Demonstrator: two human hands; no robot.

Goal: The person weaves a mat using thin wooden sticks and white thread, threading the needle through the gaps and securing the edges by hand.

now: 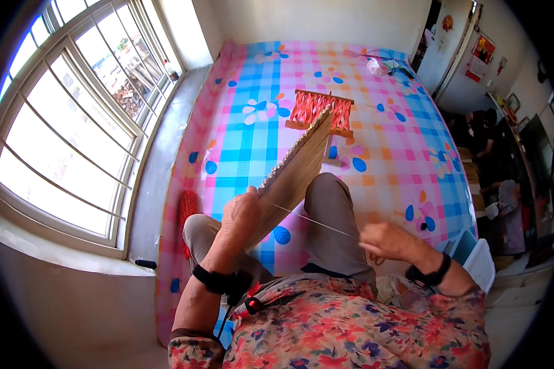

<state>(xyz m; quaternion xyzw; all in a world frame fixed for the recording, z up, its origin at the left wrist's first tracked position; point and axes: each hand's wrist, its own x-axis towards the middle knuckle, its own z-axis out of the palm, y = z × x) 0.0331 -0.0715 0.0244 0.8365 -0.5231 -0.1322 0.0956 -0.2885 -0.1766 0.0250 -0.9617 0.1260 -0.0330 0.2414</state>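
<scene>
Sheet [240,138]: checked, spreading beneath the grip
Window [83,126]: standing barred, left of it
Left hand [240,212]: clasping the panel [294,175]
Right hand [388,240]: pinching thread [308,218]

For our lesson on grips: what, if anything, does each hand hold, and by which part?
Left hand: tan panel, by the near part of its bumpy edge. Right hand: white thread, at its visible right end.

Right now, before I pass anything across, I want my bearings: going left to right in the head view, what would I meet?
Window → red bristly thing → left hand → white thread → right hand → pale blue bin.
</scene>
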